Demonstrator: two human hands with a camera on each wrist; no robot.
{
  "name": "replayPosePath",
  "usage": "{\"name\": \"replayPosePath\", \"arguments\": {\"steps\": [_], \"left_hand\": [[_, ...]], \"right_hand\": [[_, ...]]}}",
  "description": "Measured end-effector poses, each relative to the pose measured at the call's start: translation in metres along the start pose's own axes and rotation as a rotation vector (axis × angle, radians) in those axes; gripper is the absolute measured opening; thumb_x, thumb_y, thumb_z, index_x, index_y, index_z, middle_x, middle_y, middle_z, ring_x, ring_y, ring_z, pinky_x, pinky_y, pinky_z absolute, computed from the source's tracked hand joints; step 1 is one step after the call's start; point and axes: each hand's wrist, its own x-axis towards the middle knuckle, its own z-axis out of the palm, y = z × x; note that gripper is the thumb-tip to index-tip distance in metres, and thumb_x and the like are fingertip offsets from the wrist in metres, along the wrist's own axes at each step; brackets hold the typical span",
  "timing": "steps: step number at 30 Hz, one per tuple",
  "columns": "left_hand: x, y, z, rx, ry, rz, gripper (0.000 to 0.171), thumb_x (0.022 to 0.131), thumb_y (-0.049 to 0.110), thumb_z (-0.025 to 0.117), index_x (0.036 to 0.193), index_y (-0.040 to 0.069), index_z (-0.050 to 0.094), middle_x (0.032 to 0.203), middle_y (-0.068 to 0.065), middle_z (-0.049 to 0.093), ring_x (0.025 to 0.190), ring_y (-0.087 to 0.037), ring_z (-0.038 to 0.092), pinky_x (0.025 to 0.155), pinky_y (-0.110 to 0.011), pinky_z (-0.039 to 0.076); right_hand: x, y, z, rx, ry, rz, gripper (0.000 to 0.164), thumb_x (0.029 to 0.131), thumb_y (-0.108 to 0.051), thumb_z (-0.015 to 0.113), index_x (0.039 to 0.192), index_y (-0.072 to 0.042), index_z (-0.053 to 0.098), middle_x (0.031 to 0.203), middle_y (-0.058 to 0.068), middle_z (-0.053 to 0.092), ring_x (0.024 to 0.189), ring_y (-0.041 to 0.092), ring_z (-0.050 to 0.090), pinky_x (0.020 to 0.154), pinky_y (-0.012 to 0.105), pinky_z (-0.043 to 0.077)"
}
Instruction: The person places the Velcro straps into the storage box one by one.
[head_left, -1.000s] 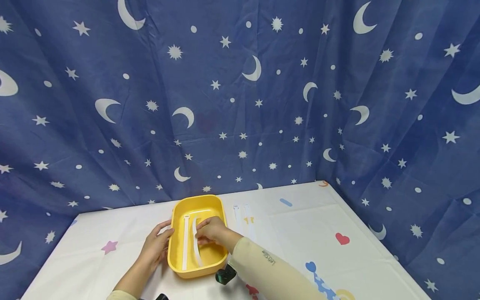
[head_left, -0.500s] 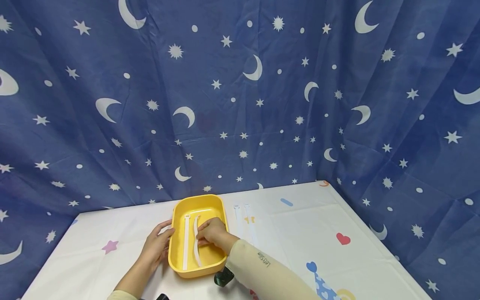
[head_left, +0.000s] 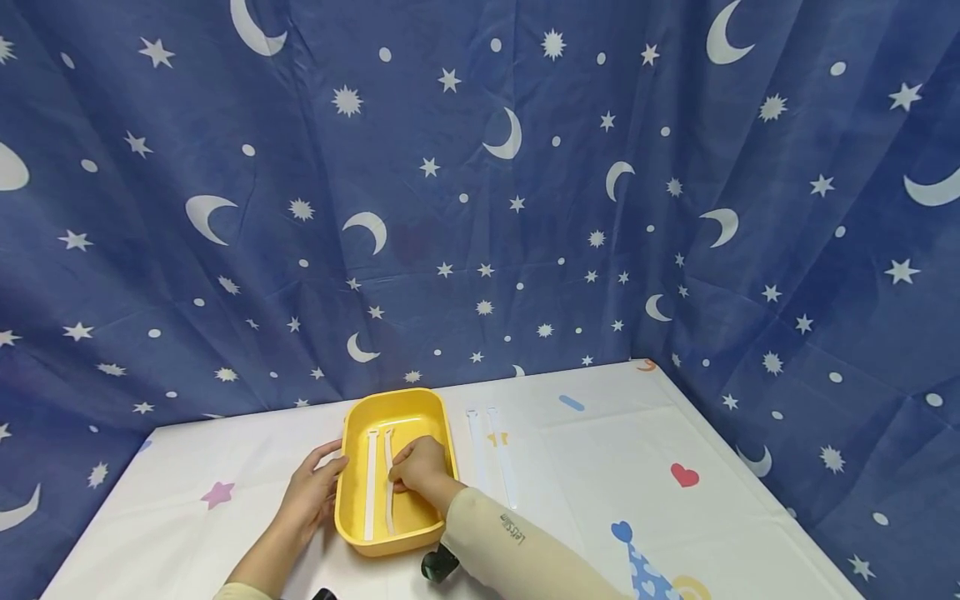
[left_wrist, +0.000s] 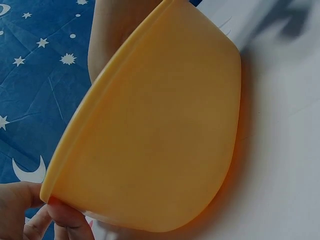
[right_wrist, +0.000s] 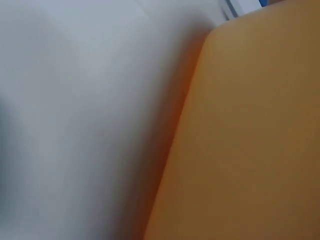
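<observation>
A yellow plastic tub (head_left: 396, 545) stands on the table. My left hand (head_left: 309, 487) grips its left rim; in the left wrist view, thumb and fingers (left_wrist: 70, 216) pinch the edge of the tub (left_wrist: 155, 125). Reaching inside, my right hand (head_left: 422, 467) pinches a narrow white strap (head_left: 389, 518) at its middle, fingertips low in the tub. Left of it and roughly parallel lies another white strap (head_left: 371, 492), flat on the tub floor. The right wrist view is filled mostly by the tub's outer wall (right_wrist: 250, 125), and the right fingers are hidden there.
Two more white straps (head_left: 477, 450) lie side by side on the table, right of the tub. A white cloth (head_left: 585, 467) with printed shapes covers the table. Behind it hangs a blue curtain (head_left: 420, 317) with moons and stars.
The strap in my right hand has gone from bowed to nearly straight, lining up beside the other strap. The right forearm has shifted slightly left. My left hand keeps its place on the rim.
</observation>
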Motion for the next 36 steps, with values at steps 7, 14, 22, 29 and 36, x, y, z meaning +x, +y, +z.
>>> {"name": "replayPosePath", "arguments": {"steps": [7,14,22,29,36], "left_hand": [[-0.0015,0.0003,0.0004,-0.002,0.0,0.008,0.052,0.102,0.021,0.05,0.149,0.007,0.034,0.121,-0.022,0.061,0.091,-0.018,0.069,0.075,-0.032,0.058],[-0.0026,0.0013,0.0006,0.004,0.0,0.009,0.052,0.102,0.021,0.05,0.149,0.007,0.033,0.122,-0.022,0.06,0.093,-0.018,0.068,0.075,-0.031,0.058],[-0.002,0.0016,0.0012,0.017,-0.002,0.008,0.053,0.102,0.023,0.049,0.15,0.007,0.032,0.129,-0.025,0.054,0.097,-0.018,0.067,0.079,-0.031,0.058],[-0.0013,0.0011,0.0021,0.018,0.0,0.002,0.053,0.102,0.023,0.048,0.15,0.007,0.032,0.129,-0.023,0.054,0.098,-0.017,0.066,0.081,-0.031,0.058],[-0.001,0.0013,0.0028,0.011,-0.004,0.003,0.052,0.102,0.022,0.048,0.15,0.007,0.032,0.128,-0.022,0.054,0.098,-0.017,0.066,0.081,-0.031,0.058]], "right_hand": [[-0.0011,0.002,0.0026,-0.002,0.016,-0.016,0.023,0.067,0.014,0.078,0.066,-0.004,0.064,0.054,0.004,0.059,0.041,0.013,0.061,0.041,0.022,0.051],[-0.0019,0.0023,0.0053,-0.011,0.021,-0.028,0.026,0.067,0.014,0.08,0.064,-0.004,0.062,0.055,0.004,0.057,0.039,0.011,0.059,0.041,0.022,0.051],[-0.0031,0.0008,0.0086,-0.033,0.016,-0.037,0.027,0.068,0.014,0.08,0.065,-0.004,0.061,0.056,0.005,0.057,0.04,0.012,0.06,0.041,0.023,0.052],[-0.0046,-0.0004,0.0083,-0.073,0.014,-0.045,0.027,0.068,0.012,0.081,0.065,-0.006,0.06,0.055,0.003,0.058,0.041,0.011,0.06,0.041,0.021,0.05],[-0.0055,0.0003,0.0073,-0.067,0.009,-0.068,0.028,0.066,0.013,0.081,0.064,-0.005,0.06,0.055,0.002,0.058,0.04,0.01,0.059,0.04,0.021,0.05]]}}
